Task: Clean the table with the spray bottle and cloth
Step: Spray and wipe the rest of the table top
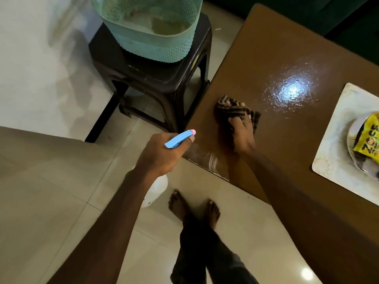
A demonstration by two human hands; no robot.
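Left hand [164, 154] was wrapped round the neck of the spray bottle [179, 138]. Blue head and pink nozzle pointed forward-right at the near table corner, white body hanging below the wrist, off the table's edge. Probably held out there so the spray lands across the surface just ahead of the wipe.

Right hand [243, 134] was just right of the left, apart from it, fingers clamped on the striped cloth [231, 109], bunched and pressed onto the table [272, 44]. My guess is that bunching gives a firmer pad for scrubbing.

Forward-right of the right hand was a shiny speckled patch [293, 91]. It reads as droplets under lamp glare, not certain.

Containers:
- Far right of the right hand: placemat [332, 140] carrying a bowl [351, 138], with a yellow packet [368, 136] inside. Anything else in it was too dark to tell.
- Forward of the left hand: teal mesh basket [147, 37] on a dark stool [155, 78] beside the table. It held something pale yellowish I couldn't identify.
- Bottle fill level couldn't be made out.
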